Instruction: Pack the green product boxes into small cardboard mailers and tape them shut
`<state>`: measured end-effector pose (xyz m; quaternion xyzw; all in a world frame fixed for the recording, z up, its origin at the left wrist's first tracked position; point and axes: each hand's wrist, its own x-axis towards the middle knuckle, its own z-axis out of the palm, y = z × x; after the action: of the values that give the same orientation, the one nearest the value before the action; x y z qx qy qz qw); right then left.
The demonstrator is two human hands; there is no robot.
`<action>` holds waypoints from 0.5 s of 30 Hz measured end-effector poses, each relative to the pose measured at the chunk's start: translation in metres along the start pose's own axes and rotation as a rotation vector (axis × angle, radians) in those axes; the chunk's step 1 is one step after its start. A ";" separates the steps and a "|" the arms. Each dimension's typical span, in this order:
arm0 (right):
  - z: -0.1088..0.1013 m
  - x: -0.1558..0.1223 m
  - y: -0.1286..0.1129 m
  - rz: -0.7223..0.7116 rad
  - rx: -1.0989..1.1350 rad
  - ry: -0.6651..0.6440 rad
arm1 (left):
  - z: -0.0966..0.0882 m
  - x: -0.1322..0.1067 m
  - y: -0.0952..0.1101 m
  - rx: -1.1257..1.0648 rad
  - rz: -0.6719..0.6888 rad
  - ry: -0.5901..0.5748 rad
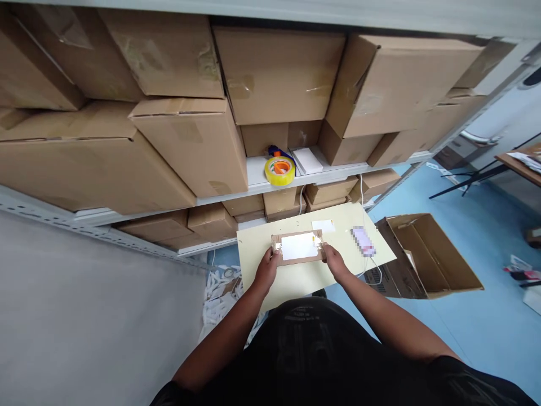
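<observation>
Between my two hands is a small flat cardboard box (289, 261) with a white label (298, 246) on its upper face and shiny tape at both ends. My left hand (266, 269) grips its left end, the thumb on top near the edge. At the right end my right hand (333, 262) holds it the same way. The box is over a pale yellow tabletop (298, 279); whether it touches the top I cannot tell. Behind it lies another white label (323, 226). A blurred-out phone-like object (363, 241) with a white cable is to the right.
A shelf rack full of cardboard boxes (279, 73) stands ahead. On its shelf sit a yellow tape roll (279, 171) and a stack of white cards (307, 160). An open carton (431, 259) is on the floor at right; white paper scraps (220, 299) lie at left.
</observation>
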<state>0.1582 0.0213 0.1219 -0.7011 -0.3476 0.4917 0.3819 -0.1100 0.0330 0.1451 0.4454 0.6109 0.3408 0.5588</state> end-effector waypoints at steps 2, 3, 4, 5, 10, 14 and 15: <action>-0.010 -0.006 -0.008 0.016 0.033 0.056 | 0.007 -0.002 0.013 -0.006 0.028 -0.026; -0.016 -0.009 -0.011 0.010 0.046 0.076 | 0.013 -0.004 0.019 -0.008 0.043 -0.037; -0.023 -0.011 -0.013 0.000 0.056 0.094 | 0.019 -0.006 0.024 -0.007 0.057 -0.047; -0.030 -0.013 -0.015 -0.012 0.062 0.110 | 0.027 -0.008 0.030 -0.003 0.070 -0.056; -0.081 -0.014 -0.015 -0.069 0.077 0.173 | 0.078 -0.021 0.056 0.050 0.130 -0.068; -0.139 -0.007 -0.008 -0.088 0.098 0.185 | 0.136 -0.028 0.077 0.088 0.186 -0.056; -0.156 -0.005 -0.006 -0.108 0.100 0.183 | 0.154 -0.029 0.083 0.095 0.203 -0.055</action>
<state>0.3054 -0.0105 0.1643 -0.7034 -0.3237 0.4211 0.4723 0.0545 0.0241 0.2100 0.5401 0.5627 0.3537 0.5162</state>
